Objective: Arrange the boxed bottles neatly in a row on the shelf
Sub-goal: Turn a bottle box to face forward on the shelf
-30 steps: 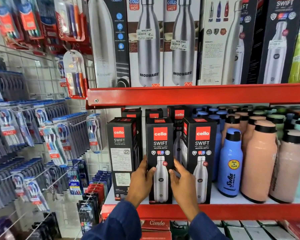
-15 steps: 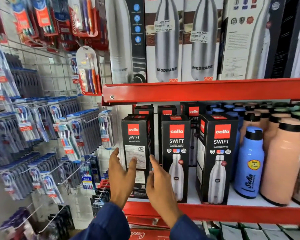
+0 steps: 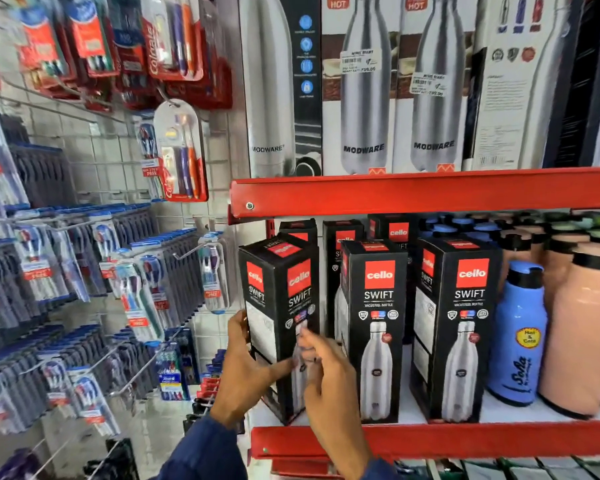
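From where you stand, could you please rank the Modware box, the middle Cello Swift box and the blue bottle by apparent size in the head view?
1. Modware box, though cropped
2. Middle Cello Swift box
3. Blue bottle

- A retail shop: red metal shelving (image 3: 426, 194) carries price-stickered boxed steel bottles (image 3: 364, 84) above the left hand (image 3: 246, 372).
- Left of that hand, carded toothbrushes (image 3: 146, 289) hang from wire-grid pegs (many identical packs).
- Right of the hands stand loose flasks (image 3: 520, 334).
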Demonstrator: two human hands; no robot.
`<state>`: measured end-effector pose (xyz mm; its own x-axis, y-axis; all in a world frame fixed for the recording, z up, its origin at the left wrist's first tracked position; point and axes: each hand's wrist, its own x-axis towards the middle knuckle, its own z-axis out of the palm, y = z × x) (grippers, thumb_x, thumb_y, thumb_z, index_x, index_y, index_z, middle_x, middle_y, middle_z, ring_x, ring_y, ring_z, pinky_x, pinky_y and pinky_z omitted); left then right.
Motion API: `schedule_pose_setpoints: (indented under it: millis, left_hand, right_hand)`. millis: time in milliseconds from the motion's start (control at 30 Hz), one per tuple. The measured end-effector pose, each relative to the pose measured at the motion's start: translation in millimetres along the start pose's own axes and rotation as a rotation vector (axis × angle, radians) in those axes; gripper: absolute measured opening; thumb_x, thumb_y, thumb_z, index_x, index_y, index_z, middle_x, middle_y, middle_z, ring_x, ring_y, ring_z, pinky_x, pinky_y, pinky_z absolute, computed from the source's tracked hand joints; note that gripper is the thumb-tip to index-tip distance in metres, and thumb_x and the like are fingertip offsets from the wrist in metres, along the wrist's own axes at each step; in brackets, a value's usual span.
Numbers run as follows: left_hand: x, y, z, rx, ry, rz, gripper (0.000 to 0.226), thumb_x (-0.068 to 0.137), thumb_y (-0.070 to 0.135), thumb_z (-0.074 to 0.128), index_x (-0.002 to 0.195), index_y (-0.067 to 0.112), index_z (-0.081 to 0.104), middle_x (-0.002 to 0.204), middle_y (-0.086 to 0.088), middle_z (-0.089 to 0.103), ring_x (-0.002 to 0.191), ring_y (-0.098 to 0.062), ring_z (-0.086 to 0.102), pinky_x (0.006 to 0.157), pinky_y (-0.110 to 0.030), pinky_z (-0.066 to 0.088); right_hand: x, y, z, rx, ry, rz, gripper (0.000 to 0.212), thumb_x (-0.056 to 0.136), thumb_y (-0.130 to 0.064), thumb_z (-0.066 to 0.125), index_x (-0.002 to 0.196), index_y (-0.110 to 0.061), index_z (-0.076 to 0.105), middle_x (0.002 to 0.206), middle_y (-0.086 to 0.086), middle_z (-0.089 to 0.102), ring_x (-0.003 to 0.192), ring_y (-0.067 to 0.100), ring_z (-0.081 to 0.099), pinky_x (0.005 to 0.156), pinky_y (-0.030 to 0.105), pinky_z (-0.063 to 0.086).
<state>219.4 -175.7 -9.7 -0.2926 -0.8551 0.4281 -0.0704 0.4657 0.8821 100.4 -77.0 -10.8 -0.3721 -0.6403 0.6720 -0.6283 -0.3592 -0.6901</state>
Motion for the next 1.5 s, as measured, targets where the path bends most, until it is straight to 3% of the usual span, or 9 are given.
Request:
schedule_pose_setpoints:
  millis: [300, 400, 667, 833, 967, 1067, 1133, 1333, 1500]
  left_hand:
    - [9, -2, -21, -0.207, -0.164, 0.016, 0.089, 0.069, -0.013, 0.082, 0.140, 0.028, 0.048, 0.132, -0.007, 0.068, 0.126, -0.024, 0.063, 0.102, -0.045, 0.053]
    - [10, -5, -17, -0.160, -0.234, 0.043, 0.076, 0.084, -0.003, 0.076, 0.147, 0.027, 0.046, 0.143, 0.002, 0.063, 0.134, -0.021, 0.059, 0.111, -0.047, 0.047]
    - [13, -26, -2, -0.135, -0.285, 0.041, 0.067, 0.096, 0.005, 0.064, 0.154, 0.025, 0.037, 0.153, 0.003, 0.054, 0.143, -0.017, 0.049, 0.121, -0.052, 0.037]
    - [13, -32, 6, -0.116, -0.308, 0.041, 0.065, 0.099, 0.017, 0.060, 0.156, 0.031, 0.031, 0.155, 0.008, 0.051, 0.143, -0.011, 0.048, 0.120, -0.048, 0.038]
    - [5, -44, 9, -0.092, -0.282, 0.002, 0.069, 0.096, 0.027, 0.066, 0.155, 0.038, 0.031, 0.156, 0.014, 0.049, 0.145, -0.014, 0.045, 0.120, -0.048, 0.038]
    - [-14, -60, 12, -0.103, -0.159, -0.095, 0.079, 0.088, 0.033, 0.074, 0.155, 0.034, 0.034, 0.160, 0.009, 0.043, 0.145, -0.021, 0.045, 0.117, -0.039, 0.042]
    - [-27, -68, 17, -0.080, -0.129, -0.132, 0.077, 0.086, 0.029, 0.078, 0.153, 0.029, 0.039, 0.158, 0.003, 0.045, 0.140, -0.023, 0.051, 0.109, -0.033, 0.048]
    - [-41, -73, 31, -0.006, -0.004, -0.091, 0.058, 0.086, 0.011, 0.079, 0.128, 0.044, 0.054, 0.115, 0.034, 0.068, 0.111, 0.009, 0.067, 0.102, -0.021, 0.054]
    - [-47, -69, 34, 0.015, 0.039, -0.091, 0.059, 0.090, 0.006, 0.073, 0.143, 0.023, 0.054, 0.121, 0.019, 0.067, 0.098, 0.029, 0.060, 0.096, -0.005, 0.048]
  right_hand:
    - [3, 15, 1, -0.117, 0.011, 0.040, 0.051, 0.098, -0.031, 0.049, 0.146, -0.030, 0.032, 0.137, -0.015, 0.050, 0.124, -0.004, 0.048, 0.102, 0.004, 0.034]
    - [5, 24, 2, -0.138, 0.025, 0.047, 0.043, 0.098, -0.027, 0.048, 0.141, -0.031, 0.042, 0.123, -0.014, 0.065, 0.108, -0.007, 0.059, 0.094, 0.013, 0.049]
    - [2, 37, 5, -0.151, 0.056, 0.096, 0.040, 0.096, -0.024, 0.053, 0.136, -0.017, 0.050, 0.107, -0.016, 0.062, 0.084, -0.032, 0.049, 0.078, -0.004, 0.042]
    - [1, 40, 2, -0.181, 0.055, 0.116, 0.040, 0.096, -0.023, 0.053, 0.135, -0.017, 0.051, 0.109, -0.001, 0.072, 0.086, -0.008, 0.062, 0.082, 0.005, 0.047]
    - [-7, 43, -2, -0.160, 0.039, 0.097, 0.042, 0.096, -0.016, 0.055, 0.138, -0.017, 0.048, 0.105, -0.016, 0.059, 0.084, -0.030, 0.052, 0.077, -0.007, 0.038]
    - [-18, 53, -2, -0.169, -0.012, 0.168, 0.049, 0.096, -0.020, 0.054, 0.143, -0.023, 0.040, 0.117, 0.000, 0.070, 0.093, 0.005, 0.069, 0.083, 0.006, 0.050]
    - [-23, 60, 0, -0.181, -0.026, 0.210, 0.049, 0.096, -0.019, 0.054, 0.142, -0.020, 0.041, 0.117, 0.006, 0.071, 0.081, 0.000, 0.068, 0.078, 0.000, 0.046]
    - [-33, 70, 6, -0.229, -0.092, 0.259, 0.043, 0.096, -0.023, 0.053, 0.139, -0.019, 0.047, 0.067, 0.003, 0.070, 0.053, 0.014, 0.061, 0.051, 0.024, 0.049]
    - [-37, 68, 6, -0.250, -0.064, 0.250, 0.042, 0.095, -0.022, 0.055, 0.137, -0.017, 0.049, 0.082, 0.003, 0.075, 0.072, 0.017, 0.070, 0.067, 0.027, 0.059]
